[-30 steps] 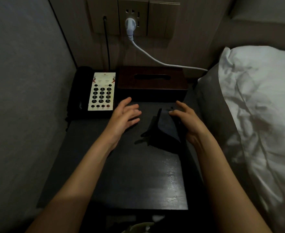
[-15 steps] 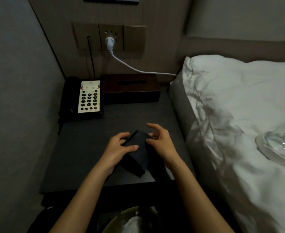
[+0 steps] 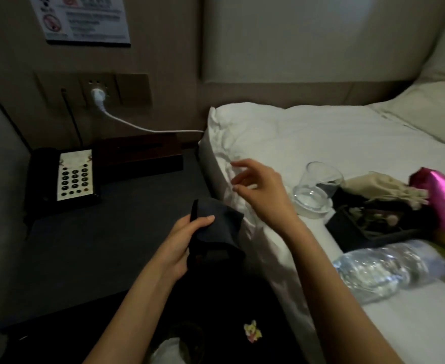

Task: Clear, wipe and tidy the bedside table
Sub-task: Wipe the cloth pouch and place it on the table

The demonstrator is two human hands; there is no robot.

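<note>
Gripping a folded dark cloth (image 3: 217, 227), the left hand (image 3: 183, 239) holds it above the right front edge of the dark worktop (image 3: 98, 248), thumb pressed across the fabric. The right hand (image 3: 262, 191) hovers over the edge of the white bed (image 3: 321, 143), its fingers (image 3: 238, 164) loosely spread and holding nothing. At the back of the worktop sit a black telephone (image 3: 66, 177) and, just beside it, a brown tissue box (image 3: 140, 156). On the bed lie a clear glass (image 3: 318, 186), a dark tray (image 3: 381, 227) holding what may be small packets, a plastic bottle (image 3: 384, 269) and a shiny pink bag (image 3: 444, 198).
</note>
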